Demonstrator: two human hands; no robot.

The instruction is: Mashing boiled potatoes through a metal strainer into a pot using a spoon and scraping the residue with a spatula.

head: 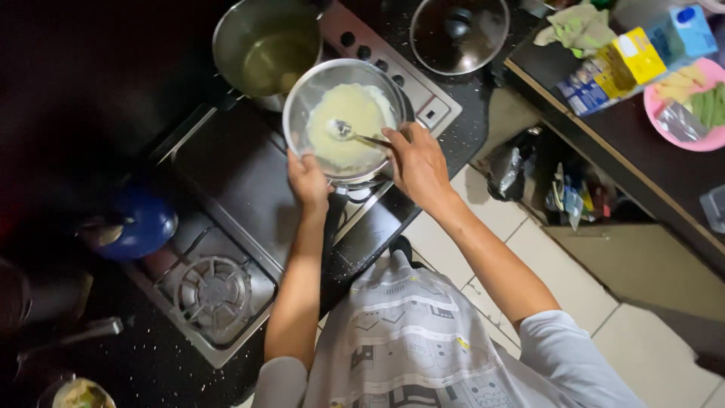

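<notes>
Dim left side, brighter right

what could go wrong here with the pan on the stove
The left hand grips the bare metal rim of the pan, so it might burn if the burner is lit. The right hand stirs pale batter with a spoon; the pan, close to the pot, could tip or bump it.
</notes>
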